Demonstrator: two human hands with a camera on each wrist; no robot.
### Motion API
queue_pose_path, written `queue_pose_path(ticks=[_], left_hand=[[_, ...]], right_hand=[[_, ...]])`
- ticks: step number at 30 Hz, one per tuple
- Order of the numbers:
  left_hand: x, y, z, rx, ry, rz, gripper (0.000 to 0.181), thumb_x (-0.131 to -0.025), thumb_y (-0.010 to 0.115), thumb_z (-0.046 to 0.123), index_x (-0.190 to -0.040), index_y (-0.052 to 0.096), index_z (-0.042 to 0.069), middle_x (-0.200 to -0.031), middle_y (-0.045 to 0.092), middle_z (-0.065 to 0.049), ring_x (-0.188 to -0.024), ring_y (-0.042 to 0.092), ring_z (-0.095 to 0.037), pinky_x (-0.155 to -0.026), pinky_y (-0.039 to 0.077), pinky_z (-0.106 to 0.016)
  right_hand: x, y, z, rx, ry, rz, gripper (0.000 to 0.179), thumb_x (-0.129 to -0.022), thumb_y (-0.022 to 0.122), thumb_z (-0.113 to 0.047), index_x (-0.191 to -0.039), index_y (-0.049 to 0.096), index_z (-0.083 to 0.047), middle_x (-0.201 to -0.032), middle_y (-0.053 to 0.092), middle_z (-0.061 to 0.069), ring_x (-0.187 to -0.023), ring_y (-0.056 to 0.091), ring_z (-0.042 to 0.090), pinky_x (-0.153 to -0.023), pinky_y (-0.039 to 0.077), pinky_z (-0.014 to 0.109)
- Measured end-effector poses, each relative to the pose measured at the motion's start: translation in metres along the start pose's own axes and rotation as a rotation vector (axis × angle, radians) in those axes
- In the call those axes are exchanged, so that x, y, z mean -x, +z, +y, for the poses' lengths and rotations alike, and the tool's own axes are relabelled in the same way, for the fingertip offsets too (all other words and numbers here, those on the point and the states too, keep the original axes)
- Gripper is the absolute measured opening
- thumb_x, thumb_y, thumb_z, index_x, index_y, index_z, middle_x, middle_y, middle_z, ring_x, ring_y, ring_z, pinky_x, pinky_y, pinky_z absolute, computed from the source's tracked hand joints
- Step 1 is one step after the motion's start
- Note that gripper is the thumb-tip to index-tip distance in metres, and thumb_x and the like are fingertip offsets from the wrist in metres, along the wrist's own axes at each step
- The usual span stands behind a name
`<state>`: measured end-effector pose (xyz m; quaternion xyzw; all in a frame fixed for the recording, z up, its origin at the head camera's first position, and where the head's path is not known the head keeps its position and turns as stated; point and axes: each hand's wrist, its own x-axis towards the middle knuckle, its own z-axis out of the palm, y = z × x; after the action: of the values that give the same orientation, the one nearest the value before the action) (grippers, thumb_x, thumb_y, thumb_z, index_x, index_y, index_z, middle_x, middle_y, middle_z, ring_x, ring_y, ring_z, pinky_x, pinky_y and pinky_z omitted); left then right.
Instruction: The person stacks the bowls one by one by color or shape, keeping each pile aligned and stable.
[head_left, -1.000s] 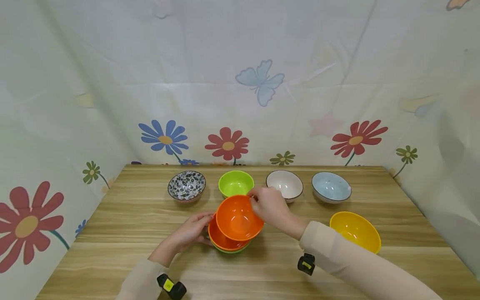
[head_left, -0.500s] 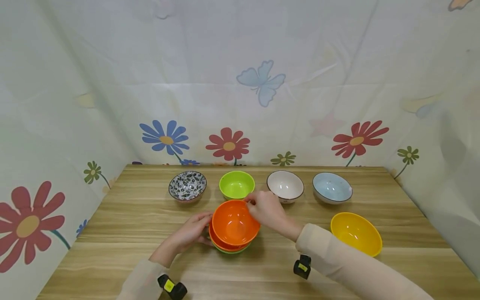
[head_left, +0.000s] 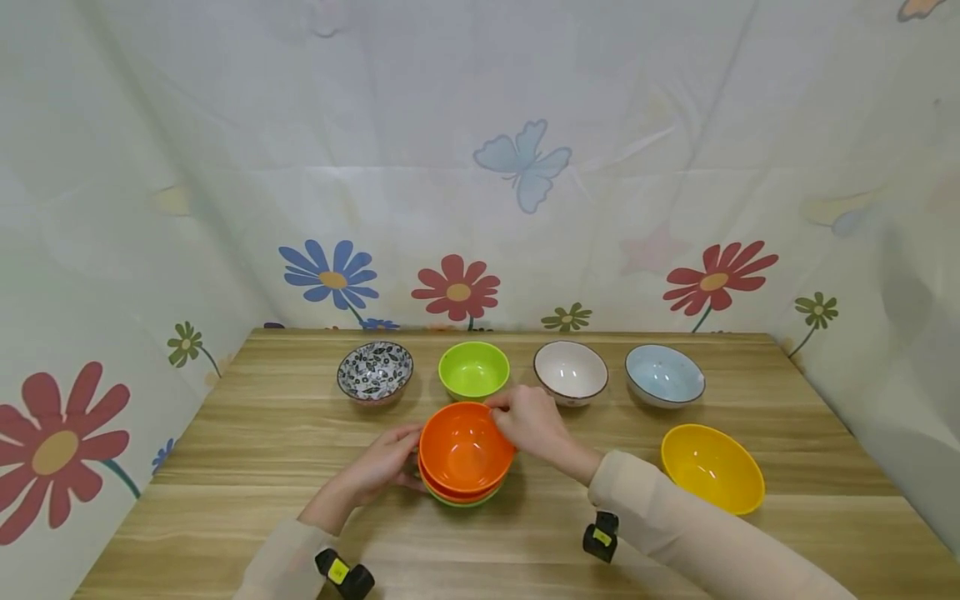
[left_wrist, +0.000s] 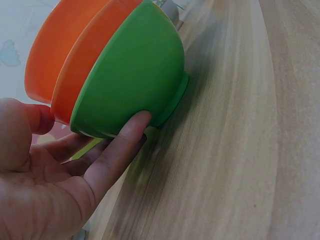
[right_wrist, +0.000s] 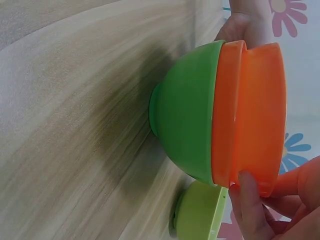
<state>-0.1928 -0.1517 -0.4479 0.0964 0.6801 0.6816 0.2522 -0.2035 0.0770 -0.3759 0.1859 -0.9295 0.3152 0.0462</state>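
Observation:
Two orange bowls are stacked in a green bowl [left_wrist: 135,70] that stands on the wooden table. The upper orange bowl [head_left: 465,450] sits inside the lower orange bowl [left_wrist: 87,55], its rim still raised above the lower one. My right hand [head_left: 532,421] pinches the upper bowl's rim at the far right, between thumb and fingers. At the stack's left side, my left hand [head_left: 382,462] steadies it. In the left wrist view its fingers lie along the green bowl's outside, while the thumb is at the orange rims.
Along the back of the table [head_left: 225,500] stand a black-and-white patterned bowl [head_left: 375,372], a lime-green bowl [head_left: 472,369], a white bowl [head_left: 572,369] and a light blue bowl [head_left: 664,375]. A yellow bowl [head_left: 712,467] is at the right, beside my right forearm. Flower-printed cloth surrounds the table.
My right hand has brought the upper orange bowl down and left into the lower orange one. The left hand has stayed at the stack's side.

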Motion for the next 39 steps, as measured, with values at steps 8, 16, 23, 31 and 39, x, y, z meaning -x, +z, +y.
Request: queue_pose_path(ticks=[8,16,23,31,39], left_hand=[[0.0004,0.0000,0.0008,-0.004,0.003,0.000,0.048,-0.100,0.033,0.026,-0.135,0.037,-0.007,-0.118,0.056,-0.021,-0.090,0.061,-0.020,-0.073,0.055,-0.046],[0.0000,-0.0005,-0.0008,0.009,-0.005,0.004,0.047,-0.100,0.033,0.026,-0.134,0.038,-0.007,-0.120,0.056,-0.022,-0.095,0.061,-0.022,-0.074,0.055,-0.046],[-0.0007,0.0004,-0.0012,0.011,0.008,-0.018,0.048,-0.100,0.033,0.025,-0.135,0.036,-0.009,-0.120,0.055,-0.023,-0.096,0.061,-0.022,-0.075,0.055,-0.046],[-0.0008,0.0003,0.0002,0.012,0.010,-0.026,0.048,-0.100,0.032,0.025,-0.136,0.035,-0.008,-0.125,0.052,-0.025,-0.099,0.060,-0.023,-0.076,0.054,-0.047],[-0.0016,-0.0009,-0.0017,0.013,0.003,-0.013,0.046,-0.100,0.031,0.023,-0.135,0.038,-0.007,-0.129,0.047,-0.026,-0.099,0.060,-0.025,-0.076,0.054,-0.047]], right_hand=[[0.0020,0.0000,-0.0024,-0.005,0.002,-0.005,0.019,-0.080,0.058,-0.004,-0.090,0.074,-0.004,-0.078,0.070,0.008,-0.043,0.047,0.004,-0.038,0.039,0.018],[-0.0001,0.0052,0.0016,0.014,0.051,-0.020,0.020,-0.079,0.059,-0.003,-0.089,0.075,-0.008,-0.077,0.070,0.003,-0.050,0.048,0.007,-0.041,0.037,0.019],[-0.0011,0.0076,0.0050,0.031,0.054,-0.020,0.017,-0.080,0.061,-0.006,-0.088,0.075,-0.010,-0.075,0.070,0.002,-0.049,0.050,0.006,-0.042,0.039,0.020],[-0.0020,0.0082,0.0061,0.052,0.030,-0.019,0.017,-0.080,0.062,-0.007,-0.089,0.075,-0.009,-0.076,0.070,0.002,-0.054,0.051,0.006,-0.045,0.041,0.019],[-0.0016,0.0089,0.0061,0.061,0.019,-0.011,0.016,-0.079,0.062,-0.007,-0.089,0.075,-0.009,-0.076,0.070,0.002,-0.054,0.052,0.006,-0.045,0.041,0.019]])
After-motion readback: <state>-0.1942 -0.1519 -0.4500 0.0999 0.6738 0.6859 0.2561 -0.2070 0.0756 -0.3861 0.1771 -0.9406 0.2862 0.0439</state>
